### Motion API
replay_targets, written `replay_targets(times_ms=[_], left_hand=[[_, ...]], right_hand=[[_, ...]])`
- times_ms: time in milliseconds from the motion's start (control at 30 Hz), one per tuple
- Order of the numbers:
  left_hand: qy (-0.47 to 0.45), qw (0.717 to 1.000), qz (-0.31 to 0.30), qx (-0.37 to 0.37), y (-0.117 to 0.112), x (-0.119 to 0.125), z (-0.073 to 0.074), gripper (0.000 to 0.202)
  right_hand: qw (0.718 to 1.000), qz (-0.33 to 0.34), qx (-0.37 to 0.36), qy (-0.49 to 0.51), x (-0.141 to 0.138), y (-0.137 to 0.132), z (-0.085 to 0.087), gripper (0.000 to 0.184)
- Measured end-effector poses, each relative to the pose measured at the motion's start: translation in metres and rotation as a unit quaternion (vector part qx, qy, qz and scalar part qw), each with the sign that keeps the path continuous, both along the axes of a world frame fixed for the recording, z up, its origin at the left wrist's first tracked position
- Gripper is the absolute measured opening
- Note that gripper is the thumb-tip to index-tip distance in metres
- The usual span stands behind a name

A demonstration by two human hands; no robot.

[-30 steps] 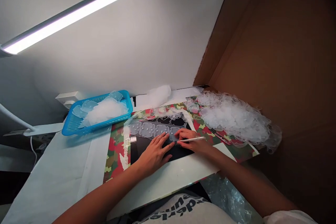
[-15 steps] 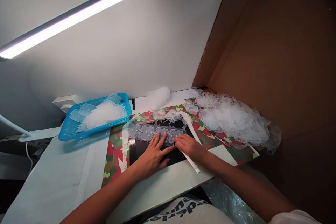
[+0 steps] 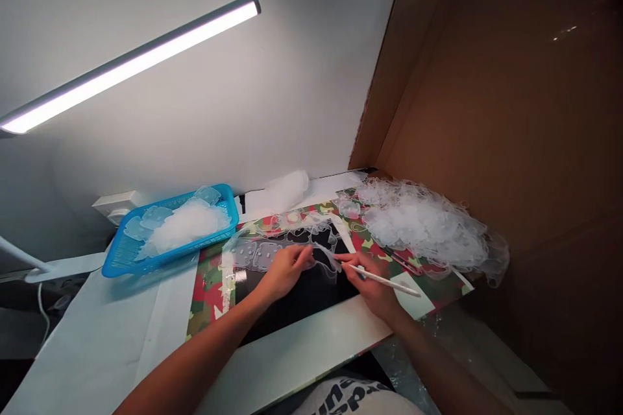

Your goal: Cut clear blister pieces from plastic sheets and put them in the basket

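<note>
A clear plastic strip (image 3: 257, 253) of moulded, dotted pieces lies across a black mat (image 3: 302, 295) on a camouflage-patterned board (image 3: 211, 285). My left hand (image 3: 285, 269) pinches the strip near its right end, where thin clear trim curls up off the mat. My right hand (image 3: 372, 282) is closed around a thin white stick (image 3: 387, 280), whose tip points toward that lifted trim.
A blue basket (image 3: 121, 259) with clear plastic pieces stands at the left. A heap of clear plastic offcuts (image 3: 423, 224) lies at the right against a brown cardboard wall (image 3: 511, 117). A lit lamp bar (image 3: 131, 65) hangs above. White paper (image 3: 97, 337) covers the left of the table.
My left hand went from lying flat on the strip to pinching it and lifting the trim. My right hand turned the stick and drew back to the right.
</note>
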State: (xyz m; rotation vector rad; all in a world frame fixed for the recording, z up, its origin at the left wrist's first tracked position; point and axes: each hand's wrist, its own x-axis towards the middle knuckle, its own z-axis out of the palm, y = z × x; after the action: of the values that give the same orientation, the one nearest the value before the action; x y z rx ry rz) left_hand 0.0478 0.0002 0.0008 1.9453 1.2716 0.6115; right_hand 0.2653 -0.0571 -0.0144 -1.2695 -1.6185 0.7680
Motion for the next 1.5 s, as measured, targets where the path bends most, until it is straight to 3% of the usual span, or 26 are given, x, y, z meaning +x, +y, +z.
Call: replay_targets(times_ms=[67,133,300,433,533,667,733,833,900,1033,1167,1200,1267,1333,1367,1500], left_hand=[[-0.028,0.996,0.011,-0.083,0.016,0.014,-0.005,0.056],[-0.028,0.994,0.004,-0.104,0.027,0.023,-0.012,0.046],[-0.030,0.999,0.003,-0.037,0.028,0.025,-0.020,0.022],[-0.019,0.999,0.018,0.026,0.017,0.025,-0.017,0.011],[-0.003,0.998,0.020,0.062,0.010,0.028,-0.016,0.007],[0.019,0.992,0.013,0.124,-0.004,0.027,-0.016,0.012],[0.019,0.980,-0.064,0.189,-0.017,0.021,-0.017,0.016],[-0.005,0.930,-0.263,0.257,-0.039,0.008,-0.021,0.016],[-0.042,0.907,-0.323,0.266,-0.051,-0.001,-0.025,0.016],[-0.172,0.916,-0.231,0.279,-0.062,-0.014,-0.033,0.023],[-0.207,0.937,-0.209,0.189,-0.071,-0.012,-0.032,0.026],[-0.217,0.950,-0.162,0.154,-0.072,-0.009,-0.030,0.025],[-0.268,0.961,-0.012,0.070,-0.068,-0.002,-0.025,0.021],[-0.350,0.930,0.112,-0.026,-0.057,0.003,-0.018,0.023],[-0.388,0.908,0.137,-0.075,-0.050,0.004,-0.014,0.028],[-0.471,0.842,0.133,-0.228,-0.024,0.003,-0.005,0.039]], right_hand=[[0.996,0.078,-0.017,-0.038,-0.006,0.001,0.009,0.018],[0.993,0.107,-0.046,-0.022,-0.006,0.010,0.013,0.018],[0.983,0.085,-0.128,0.097,0.004,0.053,0.005,0.027],[0.972,0.120,-0.185,0.085,0.004,0.069,0.004,0.033],[0.974,0.117,-0.187,0.049,0.000,0.071,0.006,0.035],[0.985,0.101,-0.137,0.023,-0.002,0.074,0.001,0.033],[0.991,0.077,-0.105,0.010,-0.001,0.078,-0.003,0.033],[0.995,0.055,-0.079,-0.014,0.002,0.082,-0.008,0.031],[0.995,0.059,-0.073,-0.035,0.004,0.083,-0.010,0.028],[0.992,0.082,-0.061,-0.068,0.006,0.081,-0.010,0.022],[0.992,0.087,-0.060,-0.068,0.005,0.076,-0.008,0.019],[0.992,0.091,-0.064,-0.063,0.005,0.074,-0.007,0.018],[0.993,0.096,-0.065,-0.031,0.007,0.068,-0.005,0.020],[0.993,0.093,-0.062,0.033,0.009,0.060,-0.002,0.026],[0.991,0.095,-0.065,0.070,0.009,0.055,0.000,0.029],[0.968,0.173,-0.108,0.148,0.005,0.034,0.009,0.031]])
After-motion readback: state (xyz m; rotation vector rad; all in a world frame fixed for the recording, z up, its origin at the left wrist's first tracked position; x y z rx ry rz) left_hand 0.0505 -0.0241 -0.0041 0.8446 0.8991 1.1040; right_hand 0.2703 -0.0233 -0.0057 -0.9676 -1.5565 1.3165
